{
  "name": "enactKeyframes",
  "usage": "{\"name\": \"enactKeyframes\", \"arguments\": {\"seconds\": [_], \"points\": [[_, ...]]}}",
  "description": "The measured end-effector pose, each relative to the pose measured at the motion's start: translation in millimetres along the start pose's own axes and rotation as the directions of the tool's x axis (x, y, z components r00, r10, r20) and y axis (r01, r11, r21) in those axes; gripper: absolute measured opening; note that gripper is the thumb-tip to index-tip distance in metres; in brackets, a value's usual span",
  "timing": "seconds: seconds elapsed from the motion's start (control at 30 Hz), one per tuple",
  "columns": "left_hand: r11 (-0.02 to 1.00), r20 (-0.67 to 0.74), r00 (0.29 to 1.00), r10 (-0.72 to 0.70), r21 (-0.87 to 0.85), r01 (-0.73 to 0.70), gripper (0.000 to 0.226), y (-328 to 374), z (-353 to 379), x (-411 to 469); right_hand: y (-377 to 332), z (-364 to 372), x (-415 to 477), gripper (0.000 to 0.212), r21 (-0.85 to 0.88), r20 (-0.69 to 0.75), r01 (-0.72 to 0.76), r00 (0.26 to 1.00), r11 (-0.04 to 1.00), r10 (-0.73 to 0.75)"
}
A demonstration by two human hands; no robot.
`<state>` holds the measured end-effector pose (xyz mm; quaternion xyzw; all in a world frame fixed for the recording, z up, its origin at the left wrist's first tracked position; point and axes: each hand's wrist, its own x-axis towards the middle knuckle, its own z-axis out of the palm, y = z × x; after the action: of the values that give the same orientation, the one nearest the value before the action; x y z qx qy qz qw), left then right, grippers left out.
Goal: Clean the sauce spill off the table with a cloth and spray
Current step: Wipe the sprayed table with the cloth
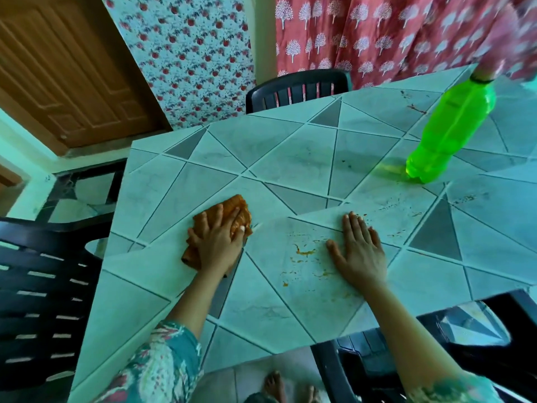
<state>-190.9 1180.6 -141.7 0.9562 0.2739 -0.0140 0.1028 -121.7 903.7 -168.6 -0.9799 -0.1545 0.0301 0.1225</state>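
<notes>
The sauce spill (303, 253) lies on the near middle of the table (290, 158), as thin orange streaks and specks between the two hands. Fainter flecks scatter to the right and are hard to make out. One orange cloth (235, 206) sits just left of the spill, and more than half of it is hidden under the left hand (218, 242), so its folds and full outline cannot be told. One green bottle (447, 132) stands well apart on the far right of the table. Its top is lost in blur against the red curtain (377, 33), so what kind of cap or nozzle it has cannot be told. Three black plastic chairs show, each only in part: one (296, 87) at the far edge, one (37, 286) on the left, and one (406, 359) on the near right under the table's edge. The left hand presses flat on the cloth with fingers spread and pointing far, grasping nothing. The right hand (360, 254) lies palm down on the bare table just right of the spill, with fingers straight and released. Both forearms reach in from the near edge, their patterned sleeves cut off by the frame.
</notes>
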Motion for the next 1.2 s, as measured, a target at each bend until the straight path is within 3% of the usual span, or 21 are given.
{"name": "enactKeyframes", "arguments": {"seconds": [0.07,0.2,0.33,0.47,0.6,0.77,0.87,0.93,1.07,1.2], "points": [[0.998,0.014,0.998,0.058,0.01,-0.058,0.052,26.7,6.9,2.7,0.0,0.0,0.1,0.091,-0.005,-0.003,0.001,1.0,1.0,-0.001],[0.952,0.061,0.952,0.301,0.035,-0.303,0.06,59.6,20.7,-37.6,-1.4,-0.9,-0.9,0.09,-0.023,0.008,-0.004,1.0,1.0,0.004],[0.885,0.02,0.885,0.465,0.023,-0.465,0.058,30.6,21.0,-61.4,-2.0,-3.3,-2.7,0.09,-0.03,0.015,-0.006,1.0,1.0,0.007],[0.952,-0.001,0.952,0.305,0.022,-0.305,0.066,6.1,13.0,-29.4,1.5,-5.2,-7.0,0.09,-0.029,0.028,-0.011,1.0,1.0,0.011],[0.984,0.031,0.983,0.18,0.005,-0.18,0.061,47.0,7.6,9.7,22.7,-8.3,-14.9,0.089,-0.037,0.028,-0.051,0.998,0.998,0.052],[0.906,0.132,0.898,0.42,-0.006,-0.422,0.065,111.2,20.7,-7.0,53.4,-20.7,-20.0,0.092,-0.031,0.027,-0.139,0.99,0.99,0.14],[0.811,0.126,0.803,0.582,-0.013,-0.585,0.066,106.3,29.5,-44.6,56.2,-21.8,-19.3,0.096,-0.037,0.028,-0.15,0.988,0.988,0.152],[0.789,0.074,0.787,0.612,-0.001,-0.614,0.061,83.4,31.0,-50.1,55.7,-19.3,-19.0,0.1,-0.032,0.013,-0.147,0.989,0.989,0.147],[0.891,0.019,0.892,0.452,0.021,-0.453,0.065,62.0,23.8,-15.1,55.7,-17.8,-19.4,0.092,-0.023,-0.013,-0.139,0.99,0.99,0.139],[0.947,0.043,0.946,0.322,0.007,-0.322,0.057,108.8,22.9,17.4,55.6,-17.5,-18.3,0.089,-0.01,-0.035,-0.137,0.99,0.991,0.136]]}}
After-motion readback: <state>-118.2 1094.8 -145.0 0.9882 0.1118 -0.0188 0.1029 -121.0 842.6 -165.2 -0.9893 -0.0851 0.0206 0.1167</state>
